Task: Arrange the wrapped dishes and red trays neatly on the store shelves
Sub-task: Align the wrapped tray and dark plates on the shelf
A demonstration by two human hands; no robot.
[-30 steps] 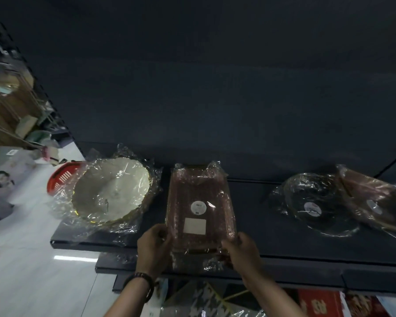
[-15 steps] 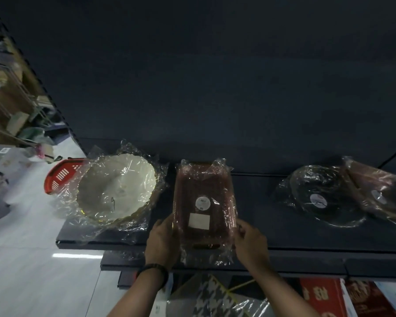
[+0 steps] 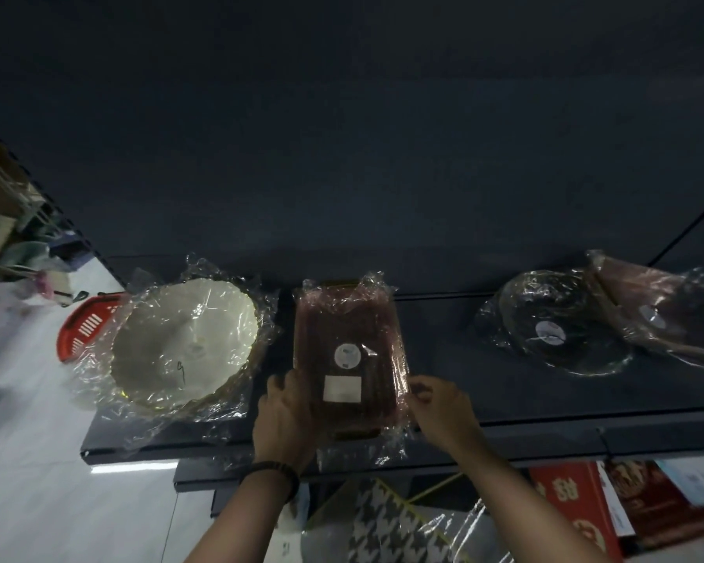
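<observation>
Grips red tray (image 3: 344, 339), long axis front-to-back, by left edge with left hand (image 3: 283, 420); holds right hand (image 3: 444, 408) loosely curled beside right edge.

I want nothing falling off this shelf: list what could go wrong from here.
1. The red rectangular plastic-wrapped tray lies with its near handle at the front edge of the dark shelf, loose wrap hanging over; a nudge might pull it off.
2. The white scalloped wrapped bowl sits close beside it, its wrap spilling past the shelf's left end; snagged wraps might drag it.
</observation>
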